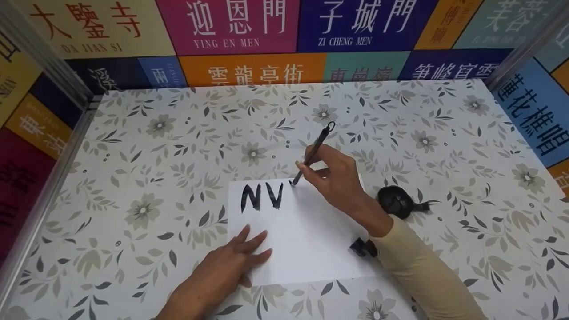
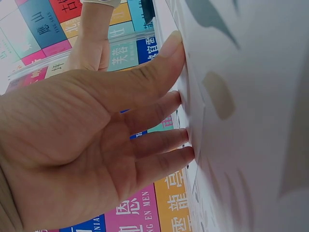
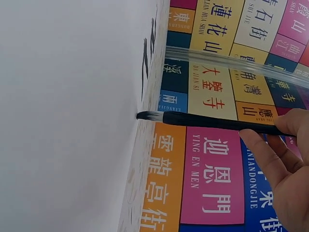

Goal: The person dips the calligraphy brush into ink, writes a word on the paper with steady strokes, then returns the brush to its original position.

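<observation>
My right hand [image 1: 340, 178] pinches a dark-handled writing brush [image 1: 314, 150] between thumb and fingers. In the right wrist view the inked bristles [image 3: 148, 115] meet the white paper [image 1: 311, 240], and a short black stroke shows at the tip in the head view. To the left of it, a black letter N [image 1: 251, 198] and a letter V [image 1: 275, 194] stand along the paper's upper edge. My left hand [image 1: 226, 264] rests on the lower left of the sheet, fingers spread. Its fingertips [image 2: 187, 135] touch the surface.
Right of the paper sits a small black dish [image 1: 394, 202] with a short handle. A small black object [image 1: 362, 247] lies on the sheet's right edge, beside my right sleeve [image 1: 422, 266]. A floral cloth [image 1: 178, 178] covers the table, with colourful lettered panels [image 1: 249, 26] behind and at the sides.
</observation>
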Motion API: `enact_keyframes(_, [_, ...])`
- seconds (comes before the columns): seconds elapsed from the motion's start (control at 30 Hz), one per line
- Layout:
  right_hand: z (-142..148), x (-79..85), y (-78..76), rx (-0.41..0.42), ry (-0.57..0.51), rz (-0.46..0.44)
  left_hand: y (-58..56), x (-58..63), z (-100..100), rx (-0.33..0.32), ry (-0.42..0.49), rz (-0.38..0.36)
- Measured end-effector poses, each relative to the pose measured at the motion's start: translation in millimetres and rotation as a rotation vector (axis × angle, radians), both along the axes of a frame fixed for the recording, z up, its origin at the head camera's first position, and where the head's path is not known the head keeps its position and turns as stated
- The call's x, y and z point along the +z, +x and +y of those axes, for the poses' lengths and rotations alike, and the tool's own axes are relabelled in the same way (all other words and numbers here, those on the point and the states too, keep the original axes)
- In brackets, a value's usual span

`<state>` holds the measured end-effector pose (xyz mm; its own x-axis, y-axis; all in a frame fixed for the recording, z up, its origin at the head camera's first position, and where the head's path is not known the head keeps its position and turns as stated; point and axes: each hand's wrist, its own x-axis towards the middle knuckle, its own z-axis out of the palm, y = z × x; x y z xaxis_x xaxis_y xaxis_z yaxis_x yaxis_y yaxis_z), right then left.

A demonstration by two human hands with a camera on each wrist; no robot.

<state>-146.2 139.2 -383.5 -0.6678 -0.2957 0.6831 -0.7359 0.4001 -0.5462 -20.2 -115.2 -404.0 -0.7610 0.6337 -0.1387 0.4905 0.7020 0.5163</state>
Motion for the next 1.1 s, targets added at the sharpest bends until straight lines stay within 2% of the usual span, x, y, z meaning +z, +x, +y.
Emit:
enact_keyframes(0.17, [0.3, -0.3, 0.2, 0.014, 0.013, 0.001, -0.7, 0.3, 0.6, 0.009, -0.011, -0.022])
enact_keyframes(0.47, [1.5, 1.4, 1.5, 0.051, 0.039, 0.01, -0.6, 0.7, 0.3, -0.008, -0.028, -0.007])
enact_keyframes(0.7, [1.5, 3.8, 3.3, 0.088, 0.05, -0.025, -1.9, -0.7, 0.1, -0.021, -0.033, 0.012])
enact_keyframes(1.1, [3.0, 5.7, 3.1, 0.113, 0.051, -0.034, -1.2, -0.4, 0.7, -0.005, -0.034, -0.005])
